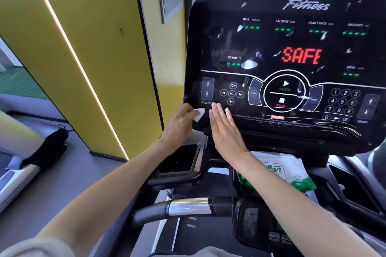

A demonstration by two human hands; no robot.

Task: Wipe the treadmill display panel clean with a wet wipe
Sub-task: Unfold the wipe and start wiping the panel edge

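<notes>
Display panel (pixel 261 44) stretches up and right from my left fingers (pixel 188 112), which pinch the wet wipe (pixel 198 113) at its lower-left corner; my right hand (pixel 226 131) lies flat beside.

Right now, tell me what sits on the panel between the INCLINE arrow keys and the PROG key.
The head view shows five round media buttons there: volume, skip and play/pause.

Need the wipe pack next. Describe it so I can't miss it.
Find the black display panel showing red SAFE. Just under its lower edge, on the console ledge, lies the wipe pack, partly covered by the right forearm. It is the only soft white-and-green packet there; the pockets on either side are black plastic.
</notes>
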